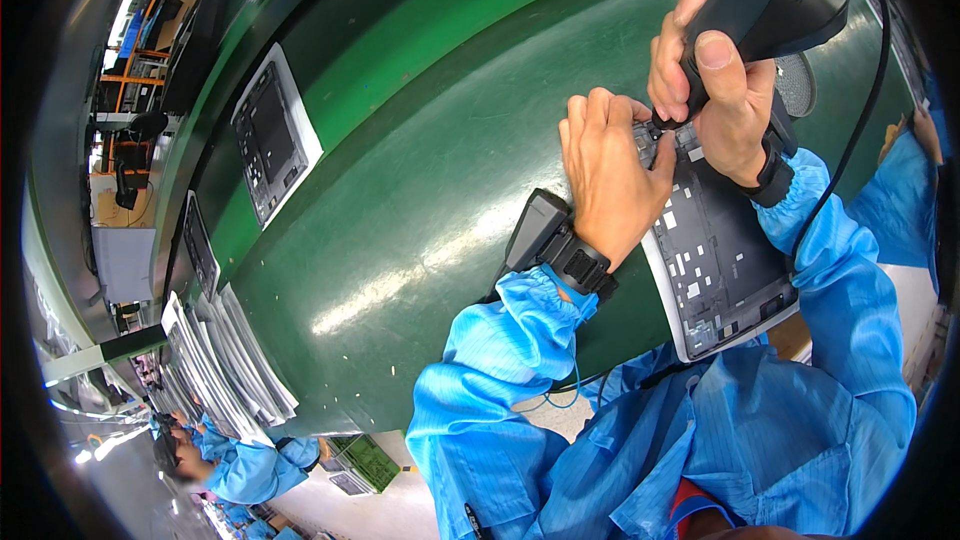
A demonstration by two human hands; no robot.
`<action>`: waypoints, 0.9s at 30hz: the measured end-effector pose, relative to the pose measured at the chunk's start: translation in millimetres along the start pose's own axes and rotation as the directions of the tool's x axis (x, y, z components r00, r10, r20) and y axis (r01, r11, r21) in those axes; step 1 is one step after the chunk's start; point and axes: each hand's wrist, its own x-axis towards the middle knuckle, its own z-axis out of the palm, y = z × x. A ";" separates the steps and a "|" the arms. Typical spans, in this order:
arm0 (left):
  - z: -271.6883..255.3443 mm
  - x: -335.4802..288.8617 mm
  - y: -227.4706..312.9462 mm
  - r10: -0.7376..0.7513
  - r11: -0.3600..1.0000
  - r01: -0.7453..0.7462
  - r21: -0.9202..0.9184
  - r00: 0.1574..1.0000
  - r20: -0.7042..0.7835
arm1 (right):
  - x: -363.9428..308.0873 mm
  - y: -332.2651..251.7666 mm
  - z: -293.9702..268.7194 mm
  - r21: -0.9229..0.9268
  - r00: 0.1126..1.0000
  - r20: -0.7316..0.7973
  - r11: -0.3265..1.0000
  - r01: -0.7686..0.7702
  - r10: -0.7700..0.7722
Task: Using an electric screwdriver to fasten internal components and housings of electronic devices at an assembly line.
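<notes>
My right hand [735, 100] is wrapped round a black electric screwdriver [750, 15], which points down at the far end of a dark tablet-like housing [735, 250]. Small white patches dot the housing, and a pale sheet lies beneath it. My left hand [610, 160] rests at the housing's far left corner. Its thumb and index finger come close together beside the screwdriver's tip; whatever sits between them is too small to make out. Black straps circle both wrists, and a black box-shaped device [537, 228] sits by the left one.
A green work table [400, 230] curves across the view. Beyond it, another dark housing [270, 145] lies on a green surface. Stacked grey-white sheets [225, 365] stand at left. A black cable [868, 120] hangs on the right, near another person's blue sleeve [900, 195].
</notes>
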 end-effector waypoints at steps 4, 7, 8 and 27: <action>-0.5 0.0 1.9 -0.009 1.000 0.009 0.007 1.000 0.016 | -1.1 1.4 -1.2 -0.026 1.000 0.026 1.000 0.014 -0.014; 1.5 0.9 -0.9 0.033 0.999 -0.032 0.018 0.999 -0.031 | -2.0 3.5 -0.7 -0.012 0.999 0.032 1.000 0.016 -0.016; 2.5 0.7 -1.8 0.031 0.999 -0.030 0.016 0.999 -0.030 | -2.8 3.9 0.4 -0.019 1.000 0.015 1.000 0.014 -0.013; -1.2 -0.4 -2.5 0.044 0.999 -0.044 0.017 0.998 -0.033 | -2.8 1.8 6.1 -0.004 0.999 0.030 1.000 0.023 -0.023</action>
